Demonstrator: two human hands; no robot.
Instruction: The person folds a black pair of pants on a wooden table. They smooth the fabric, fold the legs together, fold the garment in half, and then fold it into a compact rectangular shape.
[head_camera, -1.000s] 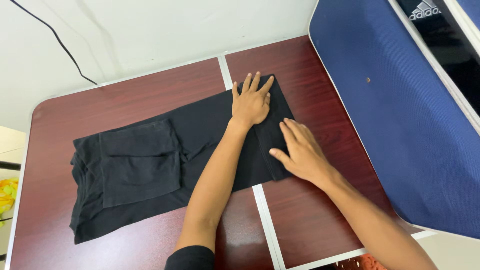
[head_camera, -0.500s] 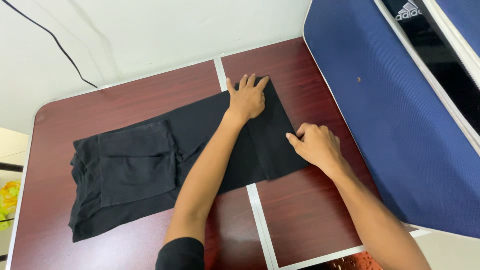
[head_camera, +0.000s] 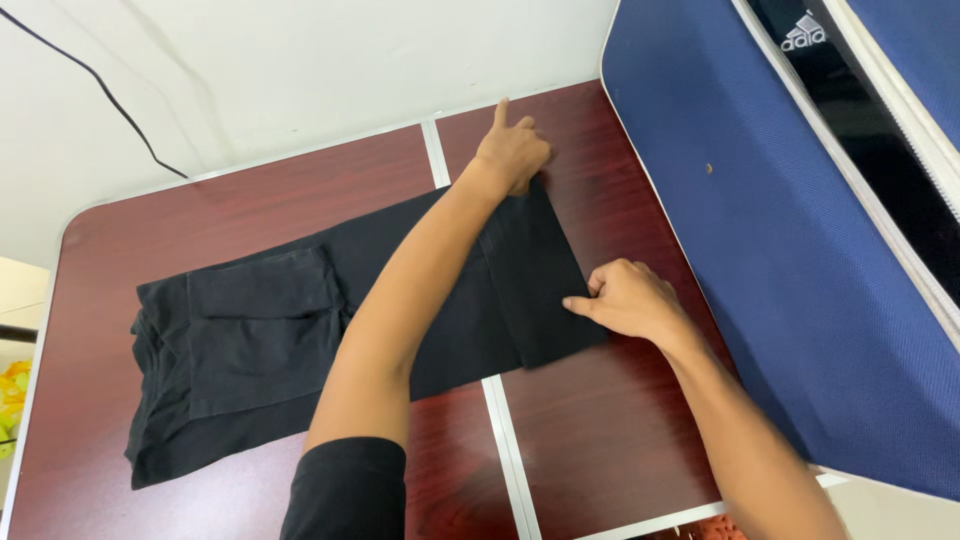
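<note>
Dark red wood makes the top of the table (head_camera: 250, 210), which fills most of the view and has a thin silver strip (head_camera: 505, 440) running down its middle. A big blue bag (head_camera: 800, 260) with a rough woven skin lies over the right side of the table, and its edge hangs past the table's rim. Behind the table is a white wall (head_camera: 300, 60), with a thin black cable (head_camera: 90, 90) going down it on the left. Flat on the table lies a pair of black shorts (head_camera: 260, 340), spread from the left part of the table across the silver strip to the right part. A square pocket (head_camera: 265, 325) shows on the left half of the shorts. The right end of the shorts is folded over, so a narrow flap lies on top there. The left hand (head_camera: 512, 150) reaches across to the far corner of that flap. Its pointer finger sticks out straight, the other fingers are curled down on the cloth, and I cannot tell if they are gripping it. The right hand (head_camera: 625, 298) sits at the near right edge of the flap, with fingers bent and pinching the edge of the cloth. A bit of bright yellow shows low at the left edge, too small to tell what it is.
</note>
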